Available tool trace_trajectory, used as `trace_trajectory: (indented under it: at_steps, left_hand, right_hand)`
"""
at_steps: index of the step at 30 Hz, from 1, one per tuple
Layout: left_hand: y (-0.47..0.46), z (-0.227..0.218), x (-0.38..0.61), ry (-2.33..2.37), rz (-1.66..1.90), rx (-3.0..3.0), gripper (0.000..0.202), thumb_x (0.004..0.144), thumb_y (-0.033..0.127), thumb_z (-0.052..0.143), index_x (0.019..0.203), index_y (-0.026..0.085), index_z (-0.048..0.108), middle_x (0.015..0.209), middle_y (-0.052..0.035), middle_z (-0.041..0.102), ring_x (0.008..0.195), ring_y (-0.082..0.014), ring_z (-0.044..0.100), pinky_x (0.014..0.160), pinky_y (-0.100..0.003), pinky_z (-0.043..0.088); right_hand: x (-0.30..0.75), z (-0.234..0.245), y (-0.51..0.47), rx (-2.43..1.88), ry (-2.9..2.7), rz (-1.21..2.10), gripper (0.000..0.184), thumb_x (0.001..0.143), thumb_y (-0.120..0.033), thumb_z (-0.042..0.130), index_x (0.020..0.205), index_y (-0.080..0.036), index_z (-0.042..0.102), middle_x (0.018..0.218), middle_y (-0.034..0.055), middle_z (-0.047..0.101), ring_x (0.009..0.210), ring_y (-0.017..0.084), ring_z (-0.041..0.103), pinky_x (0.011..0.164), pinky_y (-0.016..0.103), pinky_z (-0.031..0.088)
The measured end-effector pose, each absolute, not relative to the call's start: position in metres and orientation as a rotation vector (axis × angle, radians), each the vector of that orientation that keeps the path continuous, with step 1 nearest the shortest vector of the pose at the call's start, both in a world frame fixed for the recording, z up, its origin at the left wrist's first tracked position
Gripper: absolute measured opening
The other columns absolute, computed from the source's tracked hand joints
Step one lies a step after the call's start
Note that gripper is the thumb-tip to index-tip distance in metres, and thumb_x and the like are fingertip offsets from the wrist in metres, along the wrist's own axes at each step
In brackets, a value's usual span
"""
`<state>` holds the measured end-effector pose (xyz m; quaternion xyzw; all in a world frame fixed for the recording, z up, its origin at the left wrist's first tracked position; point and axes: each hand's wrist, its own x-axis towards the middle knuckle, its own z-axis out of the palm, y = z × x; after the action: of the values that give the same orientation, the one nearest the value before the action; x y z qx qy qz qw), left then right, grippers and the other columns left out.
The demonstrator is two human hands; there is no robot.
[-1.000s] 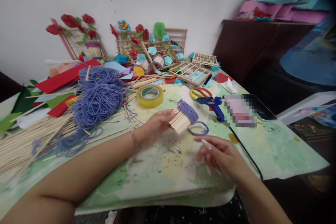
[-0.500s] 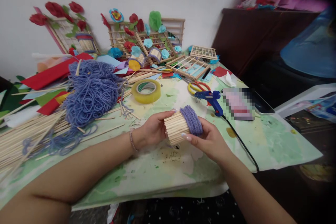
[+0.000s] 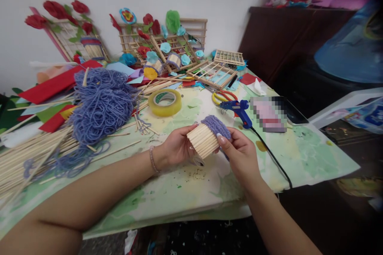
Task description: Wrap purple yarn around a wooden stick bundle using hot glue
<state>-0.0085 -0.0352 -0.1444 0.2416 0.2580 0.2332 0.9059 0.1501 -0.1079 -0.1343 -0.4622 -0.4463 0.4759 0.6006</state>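
Purple yarn (image 3: 216, 124) is wrapping pale sticks (image 3: 202, 142) (bare wood). A blue glue gun (image 3: 237, 108) is lying beyond the right hand (image 3: 241, 157).

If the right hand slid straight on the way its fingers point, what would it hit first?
The right hand holds the stick bundle, so that comes first; past it, probably the tape roll.

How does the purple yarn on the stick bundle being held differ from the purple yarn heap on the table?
The yarn band is wound neatly round one end of the stick bundle; the yarn heap lies loose and tangled. The yarn band is small, held between left hand and right hand; the yarn heap is far bigger and rests on the table. Both are the same purple.
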Motion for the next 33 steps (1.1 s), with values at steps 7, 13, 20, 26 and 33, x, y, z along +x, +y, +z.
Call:
trace_trajectory:
  at_steps: [7, 13, 20, 26, 33]
  left_hand:
    - [-0.038, -0.144, -0.007, 0.577, 0.498, 0.482, 0.033, 0.089, 0.036, 0.049, 0.093, 0.009, 0.068, 0.075, -0.0105, 0.07, 0.069, -0.0212, 0.068, 0.068, -0.033, 0.054]
    - [-0.042, -0.149, -0.005, 0.728, 0.622, 0.573, 0.02, 0.08, 0.03, 0.065, 0.087, 0.011, 0.069, 0.075, -0.0066, 0.068, 0.068, -0.0175, 0.063, 0.068, -0.029, 0.051]
    - [-0.052, -0.144, -0.005, 0.682, 0.764, 0.835, 0.029, 0.072, 0.039, 0.074, 0.085, 0.013, 0.069, 0.074, -0.0024, 0.063, 0.069, -0.0142, 0.057, 0.064, -0.025, 0.045]
    - [-0.054, -0.141, -0.002, 0.733, 0.782, 0.917, 0.036, 0.071, 0.045, 0.074, 0.085, 0.014, 0.066, 0.077, -0.0021, 0.062, 0.07, -0.0132, 0.056, 0.065, -0.024, 0.044]
    - [-0.057, -0.14, -0.004, 0.77, 0.725, 1.205, 0.047, 0.072, 0.06, 0.067, 0.073, 0.015, 0.056, 0.064, 0.002, 0.05, 0.058, -0.0097, 0.044, 0.055, -0.023, 0.036]
  right_hand:
    - [0.161, -0.14, -0.111, -1.047, -1.156, 1.101, 0.028, 0.081, -0.049, 0.067, 0.091, -0.022, 0.069, 0.074, 0.0021, 0.069, 0.07, 0.017, 0.063, 0.066, 0.029, 0.051]
    - [0.163, -0.135, -0.108, -1.081, -1.18, 1.089, 0.041, 0.07, -0.054, 0.074, 0.097, -0.024, 0.066, 0.097, 0.0056, 0.072, 0.089, 0.023, 0.065, 0.078, 0.033, 0.052]
    - [0.153, -0.133, -0.111, -1.178, -1.129, 1.066, 0.029, 0.073, -0.045, 0.073, 0.087, -0.02, 0.068, 0.08, 0.0032, 0.069, 0.07, 0.018, 0.06, 0.067, 0.03, 0.049]
    - [0.158, -0.144, -0.109, -1.131, -1.128, 1.099, 0.027, 0.079, -0.047, 0.069, 0.089, -0.022, 0.069, 0.081, 0.0017, 0.067, 0.072, 0.016, 0.057, 0.069, 0.028, 0.045]
    - [0.161, -0.14, -0.107, -1.16, -1.159, 1.192, 0.037, 0.077, -0.056, 0.067, 0.082, -0.02, 0.067, 0.075, 0.0013, 0.062, 0.069, 0.016, 0.052, 0.064, 0.026, 0.042]
